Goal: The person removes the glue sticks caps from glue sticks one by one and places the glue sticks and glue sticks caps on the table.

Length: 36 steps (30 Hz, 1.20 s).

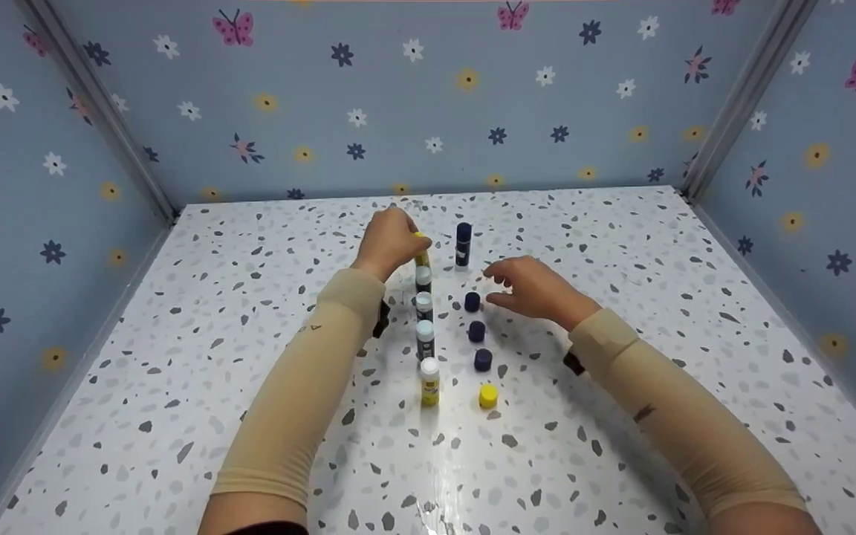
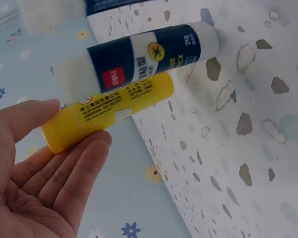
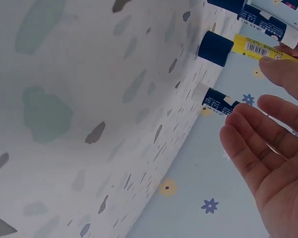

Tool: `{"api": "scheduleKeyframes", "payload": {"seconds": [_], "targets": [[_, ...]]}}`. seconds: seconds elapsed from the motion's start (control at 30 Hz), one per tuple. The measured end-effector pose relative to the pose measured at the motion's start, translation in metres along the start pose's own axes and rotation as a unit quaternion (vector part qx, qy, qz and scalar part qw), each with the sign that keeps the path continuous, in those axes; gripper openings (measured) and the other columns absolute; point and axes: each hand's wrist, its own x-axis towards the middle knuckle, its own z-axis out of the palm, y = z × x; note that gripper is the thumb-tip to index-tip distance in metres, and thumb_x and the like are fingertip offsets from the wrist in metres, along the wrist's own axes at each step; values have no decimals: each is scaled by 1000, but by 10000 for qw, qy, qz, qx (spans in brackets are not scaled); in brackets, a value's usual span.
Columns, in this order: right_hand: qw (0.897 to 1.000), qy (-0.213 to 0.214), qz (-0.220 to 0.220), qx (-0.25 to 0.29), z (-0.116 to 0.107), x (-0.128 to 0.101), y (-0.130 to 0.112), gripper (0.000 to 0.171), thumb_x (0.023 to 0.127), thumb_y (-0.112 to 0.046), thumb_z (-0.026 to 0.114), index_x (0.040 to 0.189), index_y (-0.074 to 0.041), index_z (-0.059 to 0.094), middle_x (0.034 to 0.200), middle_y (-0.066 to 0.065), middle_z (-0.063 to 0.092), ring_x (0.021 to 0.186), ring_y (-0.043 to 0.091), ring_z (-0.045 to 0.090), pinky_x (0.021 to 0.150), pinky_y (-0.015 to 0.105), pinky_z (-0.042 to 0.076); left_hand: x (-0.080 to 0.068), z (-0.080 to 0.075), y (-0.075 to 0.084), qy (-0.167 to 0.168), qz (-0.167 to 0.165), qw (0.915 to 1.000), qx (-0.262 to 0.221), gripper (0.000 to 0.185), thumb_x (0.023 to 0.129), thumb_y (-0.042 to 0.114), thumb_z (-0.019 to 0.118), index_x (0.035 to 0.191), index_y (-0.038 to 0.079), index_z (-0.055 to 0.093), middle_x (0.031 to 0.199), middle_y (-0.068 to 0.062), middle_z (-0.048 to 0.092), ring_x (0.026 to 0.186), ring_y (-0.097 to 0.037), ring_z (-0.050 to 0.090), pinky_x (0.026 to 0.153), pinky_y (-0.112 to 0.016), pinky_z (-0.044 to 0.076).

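Note:
My left hand (image 1: 389, 241) pinches the top end of a yellow glue stick (image 2: 114, 111) between thumb and fingers; it stands at the far end of a row. Nearer stand several uncapped glue sticks, navy ones such as this navy glue stick (image 1: 426, 340), and a yellow-labelled one (image 1: 429, 383) in front. My right hand (image 1: 536, 288) hovers with its fingers loosely bent, holding nothing. Close to its fingertips lies a navy cap (image 1: 472, 301). A capped navy glue stick (image 1: 463, 245) stands upright beyond that hand.
Nearer than the first cap sit two more navy caps, a middle one (image 1: 477, 331) and a front one (image 1: 483, 360), then a yellow cap (image 1: 488, 396). Everything rests on a speckled white table (image 1: 250, 416). Flower-patterned panels (image 1: 428, 96) enclose the back and both sides.

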Motion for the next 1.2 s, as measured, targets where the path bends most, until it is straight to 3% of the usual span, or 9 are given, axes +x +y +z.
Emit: {"api": "scheduleKeyframes", "payload": {"seconds": [0.23,0.4,0.6,0.73,0.93,1.2], "targets": [[9998,149,111,62,-7,3,-6,40,103,-19,76,136,2,71,129,21,76,116,38,73,102,52,59,-7,-18,8,394,187,9989,-148,22,101,20,76,91,2,82,81,-7,73,66,-17,57,66,-33,53],[9989,461,32,118,-16,2,-15,38,103,-20,77,134,1,72,128,22,76,113,38,74,100,52,60,-14,-31,14,532,377,9976,-217,26,102,24,77,92,1,81,87,-9,72,72,-16,54,65,-30,46],[9968,788,-32,140,-22,2,-23,39,102,-21,78,134,1,73,124,21,77,111,37,74,98,52,61,-25,-41,18,528,539,9966,-338,30,102,26,77,117,1,81,116,-16,79,90,-24,69,74,-35,56],[9953,938,-109,207,-25,2,-29,38,102,-21,79,132,1,73,123,20,78,108,36,74,97,51,61,-34,-44,22,486,698,9955,-416,29,100,25,79,116,1,82,113,-15,79,98,-24,71,82,-37,60],[9918,1132,-387,438,-29,3,-40,36,100,-18,81,130,1,74,119,20,78,103,36,75,92,49,62,-48,-46,30,362,897,9942,-470,25,98,29,82,104,5,84,103,-10,79,94,-24,72,81,-38,59],[9845,1248,-613,1073,-31,5,-56,38,99,-18,82,129,3,74,114,21,78,91,30,72,84,45,62,-62,-42,38,-82,1055,9912,-799,26,99,32,83,102,7,85,103,-9,81,94,-23,76,86,-40,62]]}}
